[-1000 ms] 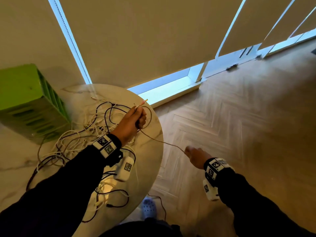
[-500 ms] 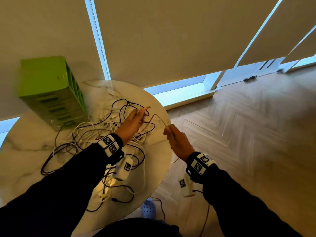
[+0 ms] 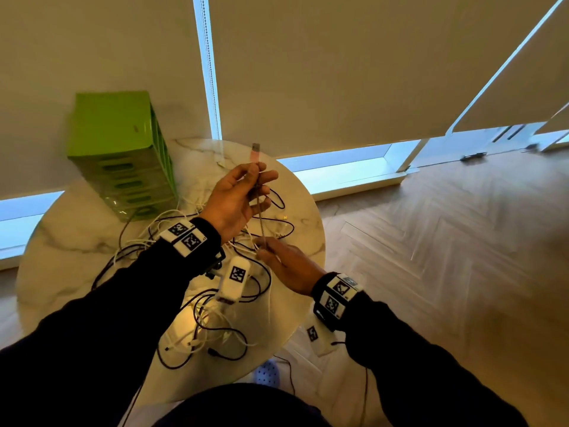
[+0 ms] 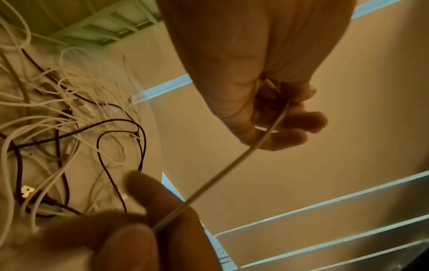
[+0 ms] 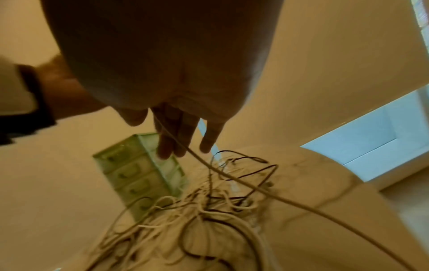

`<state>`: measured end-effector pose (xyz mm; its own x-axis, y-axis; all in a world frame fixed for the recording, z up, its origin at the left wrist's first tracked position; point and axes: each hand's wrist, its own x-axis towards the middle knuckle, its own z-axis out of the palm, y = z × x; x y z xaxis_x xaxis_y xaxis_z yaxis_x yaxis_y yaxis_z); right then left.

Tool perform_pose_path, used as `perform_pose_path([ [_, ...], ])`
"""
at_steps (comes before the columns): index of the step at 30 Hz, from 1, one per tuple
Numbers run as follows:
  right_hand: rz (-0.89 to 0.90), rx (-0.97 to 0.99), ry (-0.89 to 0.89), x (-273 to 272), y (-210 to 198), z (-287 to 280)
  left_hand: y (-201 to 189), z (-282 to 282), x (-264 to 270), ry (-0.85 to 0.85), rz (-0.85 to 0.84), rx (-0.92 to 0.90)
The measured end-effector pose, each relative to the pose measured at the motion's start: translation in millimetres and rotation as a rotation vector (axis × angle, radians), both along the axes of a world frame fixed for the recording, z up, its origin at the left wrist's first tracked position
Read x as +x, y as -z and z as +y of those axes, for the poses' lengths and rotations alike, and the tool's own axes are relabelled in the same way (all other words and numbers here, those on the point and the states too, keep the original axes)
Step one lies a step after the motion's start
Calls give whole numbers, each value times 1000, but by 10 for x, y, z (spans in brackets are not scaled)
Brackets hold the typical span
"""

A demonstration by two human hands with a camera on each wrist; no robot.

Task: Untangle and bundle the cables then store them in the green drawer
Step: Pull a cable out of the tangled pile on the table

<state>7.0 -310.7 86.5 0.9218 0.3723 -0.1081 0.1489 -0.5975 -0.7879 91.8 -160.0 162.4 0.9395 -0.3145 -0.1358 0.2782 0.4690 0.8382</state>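
A thin tan cable (image 3: 260, 211) with a pink USB plug (image 3: 255, 151) is stretched between my hands above the table. My left hand (image 3: 260, 177) is raised, palm toward me, and pinches the cable just below the plug, which points up. My right hand (image 3: 262, 242) pinches the same cable lower down, close under the left. In the left wrist view the cable (image 4: 220, 172) runs taut from the left fingers (image 4: 290, 139) to the right fingers (image 4: 148, 194). A tangle of white and black cables (image 3: 215, 315) lies on the table. The green drawer unit (image 3: 120, 149) stands at the back left, drawers closed.
The round marble table (image 3: 61, 241) ends just right of my hands, over herringbone wood floor (image 3: 431, 257). Roller blinds and low window frames stand behind the table. A cable hangs off the front edge near a blue shoe (image 3: 267, 373).
My right hand has come in from over the floor to just under my left, sliding along the cable. The left hand has risen off the tangle, turning the plug upward.
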Motion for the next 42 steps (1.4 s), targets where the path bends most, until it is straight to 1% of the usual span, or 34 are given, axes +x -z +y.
perform_pose_path([
  [2, -66, 52, -11, 23, -27, 98, -23, 82, 57, -65, 5, -13],
  [3, -105, 62, 15, 65, -5, 88, -22, 137, 91, -101, 3, -23],
  [5, -191, 28, 148, 192, 83, -25, 11, 224, 128, -131, -11, -30],
  [7, -228, -38, 298, 325, 173, -164, 89, 261, 110, -122, -48, 5],
  [8, -238, -104, 313, 374, 227, -206, 145, 269, 93, -124, -66, 38],
  [9, -249, -178, 276, 394, 276, -230, 194, 258, 72, -130, -79, 77],
  [11, -185, -289, 110, 364, 404, -170, 318, 242, 41, -147, -91, 173],
  [13, -65, -300, -108, 293, 507, -52, 477, 237, 12, -118, -87, 289],
  [15, -10, -299, -317, 296, 570, 20, 645, 241, -17, -72, -68, 383],
  [16, 29, -295, -383, 332, 586, 20, 723, 246, -35, -62, -57, 414],
  [18, 129, -311, -395, 491, 626, -42, 844, 260, -41, -76, -28, 448],
  [20, 108, -373, -321, 712, 724, -169, 951, 281, -7, -122, 16, 456],
  [22, 39, -513, -220, 933, 826, -309, 1031, 305, 22, -158, 56, 475],
  [24, -30, -711, -168, 1147, 938, -422, 1096, 309, 32, -166, 75, 485],
  [27, -170, -926, -198, 1323, 1085, -547, 1166, 305, 33, -179, 79, 513],
  [30, -293, -997, -244, 1412, 1188, -612, 1228, 291, 43, -207, 95, 528],
  [33, -310, -1017, -351, 1508, 1147, -642, 1270, 262, 64, -227, 121, 510],
  [34, -311, -1018, -359, 1568, 1094, -661, 1290, 264, 83, -232, 129, 509],
  [35, -338, -1020, -351, 1740, 978, -678, 1275, 263, 147, -256, 138, 506],
  [36, -355, -996, -292, 1800, 912, -707, 1283, 265, 148, -258, 149, 508],
  [37, -384, -964, -216, 1951, 764, -757, 1244, 237, 211, -271, 153, 498],
  [39, -374, -804, -80, 2077, 585, -756, 1250, 246, 236, -300, 193, 484],
  [42, -290, -399, 40, 2075, 363, -596, 1282, 253, 228, -362, 245, 374],
])
